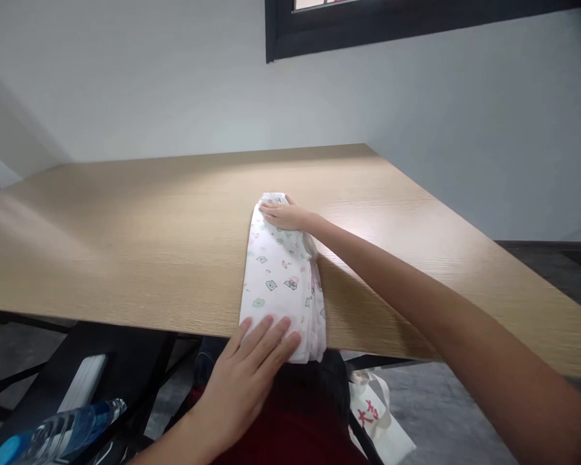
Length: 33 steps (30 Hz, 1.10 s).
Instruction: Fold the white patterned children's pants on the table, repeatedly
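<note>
Folded white pants (275,271) with an elastic waistband and small green and pink animal prints lie lengthwise on the wooden table. Their near end hangs slightly past the table's front edge. My left hand (254,355) lies flat on that near end, fingers spread, palm down. Up at the waistband end, my right hand (285,214) rests on the cloth with its fingers stretched out to the left. Several fabric layers show along the right side of the fold.
The light wood table (150,232) reaches back to a pale wall. Below its front edge at left, a water bottle (62,429) and a white box-like object (83,381) lie on a black chair (126,349). A white bag (380,420) with red characters sits low at right.
</note>
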Each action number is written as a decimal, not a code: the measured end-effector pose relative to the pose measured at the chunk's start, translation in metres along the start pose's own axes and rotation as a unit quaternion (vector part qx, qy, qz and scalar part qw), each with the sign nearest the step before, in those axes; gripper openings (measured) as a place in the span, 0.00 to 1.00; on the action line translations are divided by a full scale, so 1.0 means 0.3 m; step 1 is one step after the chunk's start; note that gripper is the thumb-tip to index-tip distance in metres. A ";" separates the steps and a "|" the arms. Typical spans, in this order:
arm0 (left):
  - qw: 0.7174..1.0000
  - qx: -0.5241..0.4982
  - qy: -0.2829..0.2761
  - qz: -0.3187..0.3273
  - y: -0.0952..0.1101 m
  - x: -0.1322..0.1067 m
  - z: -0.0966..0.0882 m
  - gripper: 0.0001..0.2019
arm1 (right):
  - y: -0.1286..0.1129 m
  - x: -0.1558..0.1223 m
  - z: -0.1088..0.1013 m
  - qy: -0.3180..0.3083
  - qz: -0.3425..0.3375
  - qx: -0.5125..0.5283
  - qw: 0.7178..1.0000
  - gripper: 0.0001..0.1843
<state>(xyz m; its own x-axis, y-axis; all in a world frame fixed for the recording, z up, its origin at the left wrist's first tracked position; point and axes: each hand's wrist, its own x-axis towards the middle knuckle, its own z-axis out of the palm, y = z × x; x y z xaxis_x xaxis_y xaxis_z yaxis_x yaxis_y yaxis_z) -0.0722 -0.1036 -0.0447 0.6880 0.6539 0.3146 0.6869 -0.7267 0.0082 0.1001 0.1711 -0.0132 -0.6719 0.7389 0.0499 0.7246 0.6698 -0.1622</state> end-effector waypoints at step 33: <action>0.951 -0.171 -0.020 -0.257 -0.491 0.445 -0.100 0.20 | -0.164 -0.230 -0.104 0.140 0.221 0.144 0.954 0.17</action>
<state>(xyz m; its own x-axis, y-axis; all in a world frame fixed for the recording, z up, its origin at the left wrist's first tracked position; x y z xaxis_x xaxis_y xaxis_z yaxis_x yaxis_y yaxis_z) -0.0886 0.0846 0.0247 0.2954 0.9435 0.1505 0.8233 -0.3313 0.4609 0.1155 0.0895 0.0221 -0.2136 0.9622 0.1687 0.8286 0.2700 -0.4904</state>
